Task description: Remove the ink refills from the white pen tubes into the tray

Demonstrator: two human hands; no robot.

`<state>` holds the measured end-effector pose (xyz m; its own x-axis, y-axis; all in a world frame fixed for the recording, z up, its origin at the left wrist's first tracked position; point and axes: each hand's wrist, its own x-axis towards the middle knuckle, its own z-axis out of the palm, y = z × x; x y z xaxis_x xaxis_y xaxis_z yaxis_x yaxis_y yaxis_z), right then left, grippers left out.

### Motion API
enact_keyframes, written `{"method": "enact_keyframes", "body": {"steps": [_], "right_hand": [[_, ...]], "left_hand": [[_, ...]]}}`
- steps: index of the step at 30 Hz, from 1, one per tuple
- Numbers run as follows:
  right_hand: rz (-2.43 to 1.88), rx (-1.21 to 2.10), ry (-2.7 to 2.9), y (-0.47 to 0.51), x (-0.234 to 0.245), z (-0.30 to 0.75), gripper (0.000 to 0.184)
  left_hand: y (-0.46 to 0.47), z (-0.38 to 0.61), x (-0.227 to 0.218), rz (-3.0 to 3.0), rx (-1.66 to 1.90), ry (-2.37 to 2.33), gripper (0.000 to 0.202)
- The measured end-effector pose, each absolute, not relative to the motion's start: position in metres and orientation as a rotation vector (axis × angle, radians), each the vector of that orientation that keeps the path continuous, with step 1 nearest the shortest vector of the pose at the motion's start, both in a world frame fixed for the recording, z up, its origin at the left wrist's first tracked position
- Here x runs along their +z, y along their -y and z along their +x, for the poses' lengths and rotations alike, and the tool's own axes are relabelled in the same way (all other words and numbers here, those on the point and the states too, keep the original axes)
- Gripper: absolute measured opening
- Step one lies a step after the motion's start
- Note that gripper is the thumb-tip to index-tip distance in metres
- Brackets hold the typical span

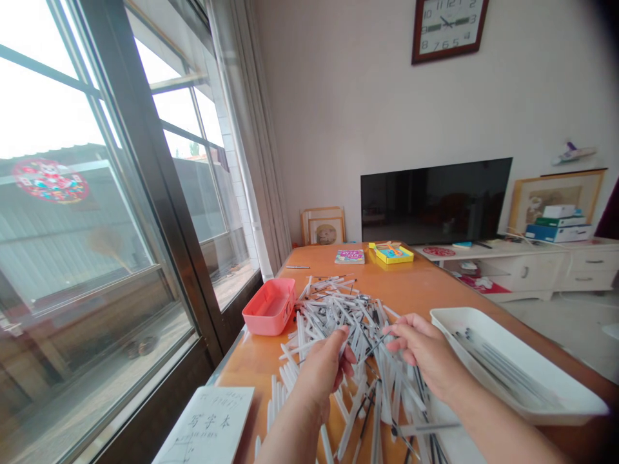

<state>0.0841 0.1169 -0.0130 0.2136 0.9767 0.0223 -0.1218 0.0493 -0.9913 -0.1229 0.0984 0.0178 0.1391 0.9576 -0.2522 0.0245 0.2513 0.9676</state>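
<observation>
Beside a large window (167, 154), an orange-brown tabletop (425, 283) is strewn with a heap of slender white and dark tubes (333, 316). Above the heap, a thin dark rod (376, 346) is held in the narrowly pinched fingers of the right hand (428, 351), its long axis slanted across the view and its lower end pointed toward the left hand (323, 364). Whether anything is held in the latter's curled fingers cannot be told.

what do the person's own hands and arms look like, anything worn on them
Both are bare human hands: the left hand and right hand wear no gloves. The left forearm and right forearm are uncovered as far as the picture shows, with no sleeve in view. No watch or bracelet shows; some fingers are partly hidden.
</observation>
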Motion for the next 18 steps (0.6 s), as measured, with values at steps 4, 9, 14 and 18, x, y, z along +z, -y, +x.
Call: {"method": "enact_keyframes", "body": {"steps": [4,9,14,18], "right_hand": [[-1.118,1.104,0.925,-0.115,-0.014,0.083,0.02],[-1.096,1.196,0.926,-0.111,-0.012,0.075,0.024],[-1.041,1.306,0.93,-0.105,-0.008,0.066,0.026],[-1.087,1.209,0.884,-0.111,-0.015,0.069,0.026]], "left_hand": [[-0.092,-0.115,0.021,1.183,0.965,-1.269,0.056],[-0.086,-0.107,0.022,1.21,0.929,-1.25,0.057],[-0.088,-0.106,0.013,1.171,0.902,-1.28,0.064],[-0.092,-0.106,0.009,1.152,0.863,-1.337,0.066]]}}
